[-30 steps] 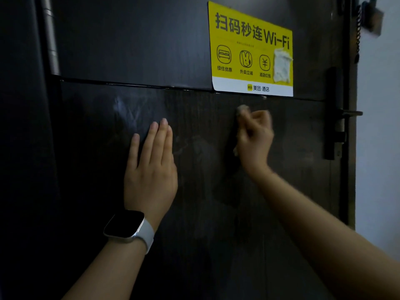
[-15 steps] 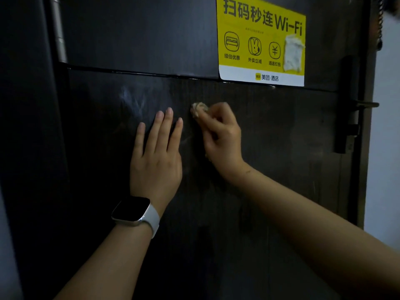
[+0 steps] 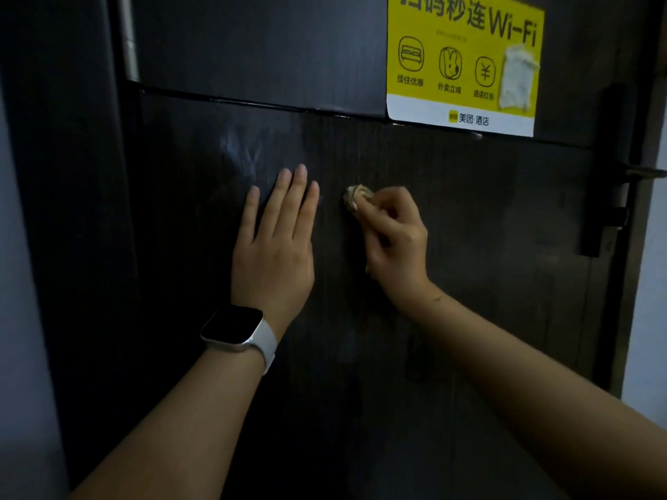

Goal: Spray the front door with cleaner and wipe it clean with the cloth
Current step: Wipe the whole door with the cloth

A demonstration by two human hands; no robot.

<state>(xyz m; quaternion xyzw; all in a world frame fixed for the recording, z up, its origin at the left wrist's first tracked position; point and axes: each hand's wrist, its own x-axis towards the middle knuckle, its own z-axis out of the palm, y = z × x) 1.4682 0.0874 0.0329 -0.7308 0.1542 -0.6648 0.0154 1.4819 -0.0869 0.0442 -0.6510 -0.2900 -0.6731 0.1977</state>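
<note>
Two hands up on one dark door, and one small cloth between them and the work. My left hand lies flat on the panel, fingers straight and close together, pointing up, palm against the wood. One watch with a pale band sits on that wrist, its face black.

My right hand has its fingers curled in, pinching the cloth against the door. The cloth is a crumpled wad, just right of my left fingertips without touching them. Only its top-left end pokes out past my fingers; the rest is tucked under my hand, so I can't call its shape or long axis.

Above and right, one yellow sticker with three round icons, its top cut off by the frame; a torn whitish patch covers part of it. One handle juts out at the right edge, over a dark lock plate.

A pale smear shows above my left fingers. The light is dim, and the lower door is hard to make out. A hinge shows upper left.
</note>
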